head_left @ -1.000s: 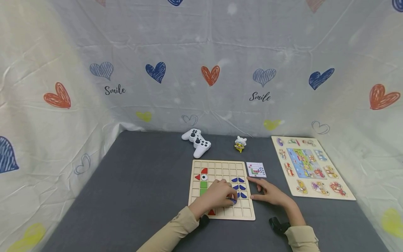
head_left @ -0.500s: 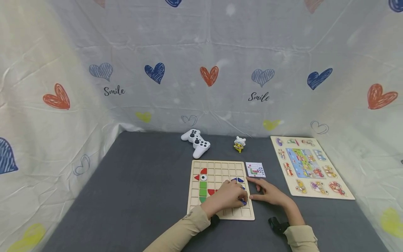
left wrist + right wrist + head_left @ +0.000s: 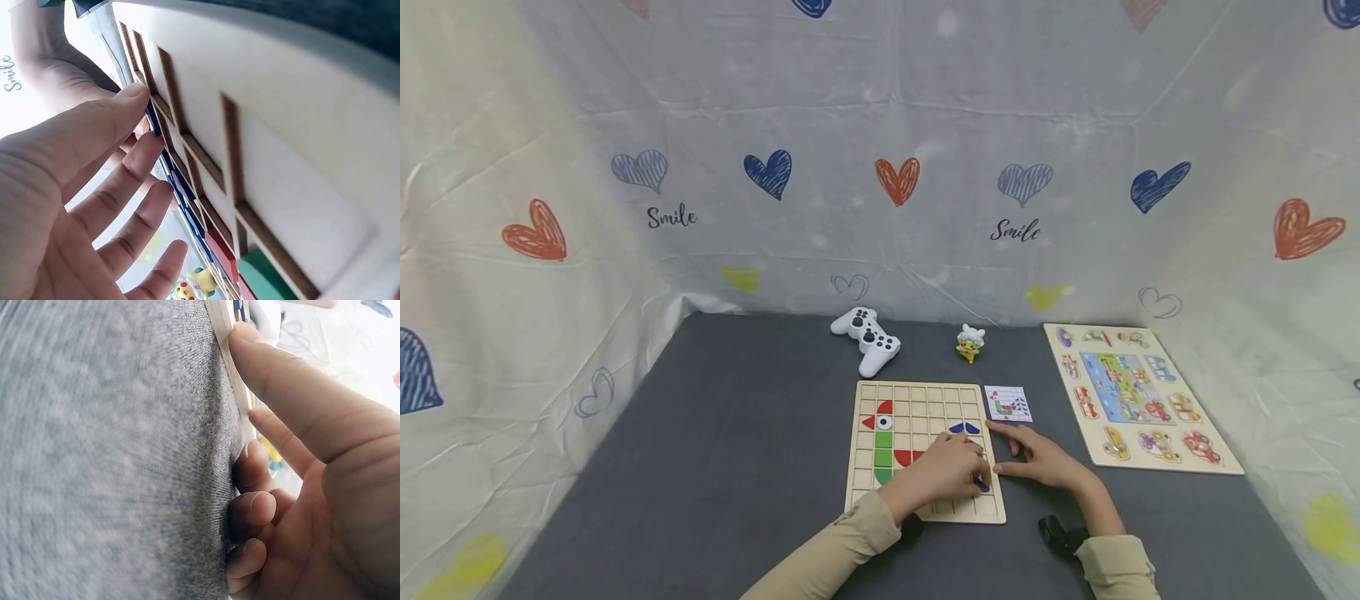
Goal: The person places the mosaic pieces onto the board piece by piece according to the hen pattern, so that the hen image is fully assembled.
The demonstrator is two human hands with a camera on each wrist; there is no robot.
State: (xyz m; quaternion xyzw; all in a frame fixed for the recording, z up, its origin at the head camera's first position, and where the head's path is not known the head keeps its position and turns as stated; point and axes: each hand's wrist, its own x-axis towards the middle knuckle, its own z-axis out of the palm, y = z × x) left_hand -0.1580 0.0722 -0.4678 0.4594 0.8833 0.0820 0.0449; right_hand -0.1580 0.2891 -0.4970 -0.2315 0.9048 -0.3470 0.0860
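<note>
A wooden grid board [image 3: 925,392] lies on the dark cloth, with red, green and blue tiles in some of its squares. My left hand [image 3: 942,473] reaches across it and pinches a blue tile [image 3: 152,119] between thumb and index finger, at a square near the lower right. The other left fingers are spread loosely. My right hand [image 3: 1037,458] touches the board's right edge with thumb and index fingertips, its other fingers [image 3: 253,506] loosely bent. A round eye tile [image 3: 884,422] sits beside red tiles, above the green tiles [image 3: 883,448]. My left hand hides several squares.
A small pattern card [image 3: 1008,403] lies beside the board's upper right corner. Behind stand a white game controller [image 3: 867,340] and a small figurine [image 3: 970,342]. A picture puzzle board [image 3: 1138,392] lies to the right.
My left hand has shifted right over the board with the blue tile, uncovering red tiles, and has barely moved in the last half second. My right hand stays at the edge.
</note>
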